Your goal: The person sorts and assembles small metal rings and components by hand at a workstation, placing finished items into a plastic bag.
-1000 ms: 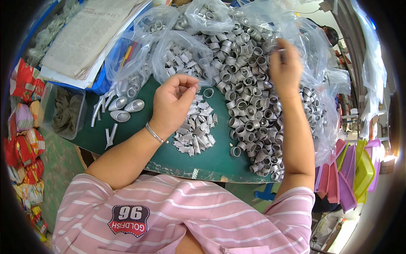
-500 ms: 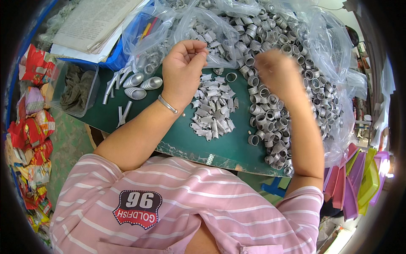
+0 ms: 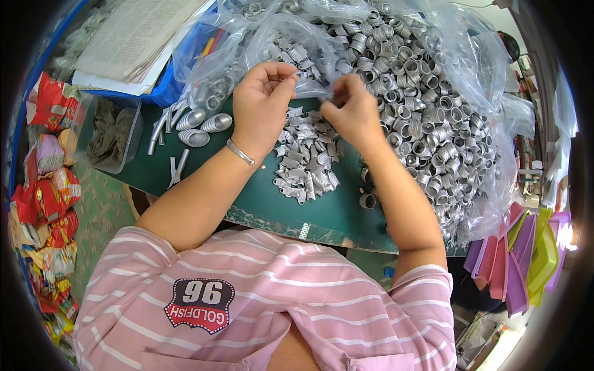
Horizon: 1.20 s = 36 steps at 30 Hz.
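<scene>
My left hand (image 3: pixel 263 105), a metal bangle (image 3: pixel 240 152) at its wrist, is closed in a pinch above the green table; what its fingertips hold, if anything, is hidden. Facing it, my right hand (image 3: pixel 356 114) is also pinched, with a dark grey bit at its fingertips too small to name. Below and between the hands lies a heap of small ribbed grey metal pieces (image 3: pixel 304 162). To the right spreads a large pile of short ribbed metal rings (image 3: pixel 442 133). More small pieces (image 3: pixel 297 52) sit in a clear plastic bag (image 3: pixel 266 46) beyond the hands.
Shiny ribbed oval metal parts (image 3: pixel 216 123) and metal tubes (image 3: pixel 180 164) lie on the green table (image 3: pixel 247 201) at left. Near them stand a clear tub (image 3: pixel 132 139) with a dark cloth and a blue bin (image 3: pixel 167 86) under papers (image 3: pixel 133 40). Colourful plastic trays (image 3: pixel 516 263) are at right.
My right hand has come leftward from over the ring pile to near my left hand, its fingers now pinched. The left hand stays pinched almost in place. Some rings at the pile's near edge have shifted.
</scene>
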Motion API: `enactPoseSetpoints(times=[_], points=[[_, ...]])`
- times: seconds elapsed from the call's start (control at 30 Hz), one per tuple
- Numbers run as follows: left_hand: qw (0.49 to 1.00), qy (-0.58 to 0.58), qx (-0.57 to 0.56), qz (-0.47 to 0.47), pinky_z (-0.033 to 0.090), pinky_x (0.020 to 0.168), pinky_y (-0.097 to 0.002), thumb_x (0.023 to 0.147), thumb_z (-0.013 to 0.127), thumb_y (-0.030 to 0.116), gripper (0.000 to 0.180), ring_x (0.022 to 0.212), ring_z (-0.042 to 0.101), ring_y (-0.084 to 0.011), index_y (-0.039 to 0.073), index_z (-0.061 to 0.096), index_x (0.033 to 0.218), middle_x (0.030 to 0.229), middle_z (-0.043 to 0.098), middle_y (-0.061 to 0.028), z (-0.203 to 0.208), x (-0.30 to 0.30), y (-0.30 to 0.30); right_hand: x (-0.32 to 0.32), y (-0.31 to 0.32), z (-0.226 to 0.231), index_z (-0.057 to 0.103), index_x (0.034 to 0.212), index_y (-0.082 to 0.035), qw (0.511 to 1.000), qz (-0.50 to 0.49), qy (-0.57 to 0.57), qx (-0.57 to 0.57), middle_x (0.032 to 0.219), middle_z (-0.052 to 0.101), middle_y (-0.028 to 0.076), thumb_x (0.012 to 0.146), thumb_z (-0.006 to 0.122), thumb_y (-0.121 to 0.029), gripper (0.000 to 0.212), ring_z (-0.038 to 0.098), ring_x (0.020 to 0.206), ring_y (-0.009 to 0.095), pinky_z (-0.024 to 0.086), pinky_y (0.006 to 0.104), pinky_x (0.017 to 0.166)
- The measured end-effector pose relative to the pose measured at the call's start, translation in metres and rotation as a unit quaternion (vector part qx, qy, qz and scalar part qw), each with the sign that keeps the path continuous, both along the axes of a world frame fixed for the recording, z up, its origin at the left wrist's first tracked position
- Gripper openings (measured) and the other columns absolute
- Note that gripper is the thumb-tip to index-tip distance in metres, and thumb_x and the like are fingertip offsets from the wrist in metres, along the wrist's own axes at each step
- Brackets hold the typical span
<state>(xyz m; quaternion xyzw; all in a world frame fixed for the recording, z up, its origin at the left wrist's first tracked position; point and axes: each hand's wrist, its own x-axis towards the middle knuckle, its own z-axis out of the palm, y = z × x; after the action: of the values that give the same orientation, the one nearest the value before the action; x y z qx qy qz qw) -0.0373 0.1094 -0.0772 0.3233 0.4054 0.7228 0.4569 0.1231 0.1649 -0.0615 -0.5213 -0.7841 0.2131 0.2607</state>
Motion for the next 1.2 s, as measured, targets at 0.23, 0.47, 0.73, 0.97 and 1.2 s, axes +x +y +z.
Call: enactPoseSetpoints(times=[0.23,0.47,0.73,0.97,1.2], points=[[0.999,0.042,0.003,-0.003,0.043,0.057,-0.0189,0.086,0.059,0.002,0.016,0.071,0.054,-0.0066,0.000,0.059,0.102,0.091,0.062,-0.0045,0.001,0.003,-0.004,0.065,0.036,0.098,0.065,0.093,-0.006,0.908,-0.075,0.142,0.387,0.082,0.058,0.001,0.073,0.066,-0.003,0.020,0.056,0.071,0.009,0.045,0.0212,0.059],[0.999,0.039,-0.008,0.001,0.048,0.066,-0.0214,0.085,0.059,0.000,0.013,0.073,0.057,-0.0072,-0.002,0.061,0.098,0.088,0.063,-0.0041,0.001,0.003,-0.005,0.077,0.052,0.121,0.065,0.095,-0.005,0.841,0.013,-0.142,0.522,0.092,0.064,0.013,0.071,0.062,-0.002,0.024,0.058,0.092,0.033,0.046,0.0396,0.081],[0.999,0.026,-0.013,-0.023,0.047,0.063,-0.0201,0.085,0.059,-0.001,0.012,0.070,0.056,-0.0057,-0.001,0.060,0.097,0.086,0.062,-0.0027,0.003,0.007,-0.006,0.023,-0.001,0.008,0.063,0.081,-0.003,0.964,0.119,-0.218,0.095,0.077,0.062,0.015,0.078,0.061,-0.011,0.009,0.062,0.072,0.035,0.051,0.0441,0.066],[1.000,0.018,-0.008,-0.024,0.046,0.063,-0.0200,0.085,0.058,-0.002,0.012,0.070,0.055,-0.0055,-0.001,0.060,0.096,0.086,0.062,-0.0029,0.004,0.003,-0.008,0.002,0.050,0.094,0.068,0.090,-0.002,0.984,0.021,0.003,0.176,0.083,0.067,0.013,0.080,0.063,-0.009,0.013,0.066,0.068,0.021,0.052,0.0324,0.063],[0.999,0.020,-0.003,-0.034,0.042,0.058,-0.0182,0.086,0.058,0.001,0.014,0.072,0.054,-0.0061,0.001,0.059,0.100,0.090,0.062,-0.0036,0.003,0.002,-0.007,0.029,0.105,0.139,0.064,0.107,-0.002,0.993,0.002,0.001,0.117,0.092,0.069,0.015,0.082,0.063,-0.012,0.027,0.068,0.075,0.020,0.053,0.0312,0.068]])
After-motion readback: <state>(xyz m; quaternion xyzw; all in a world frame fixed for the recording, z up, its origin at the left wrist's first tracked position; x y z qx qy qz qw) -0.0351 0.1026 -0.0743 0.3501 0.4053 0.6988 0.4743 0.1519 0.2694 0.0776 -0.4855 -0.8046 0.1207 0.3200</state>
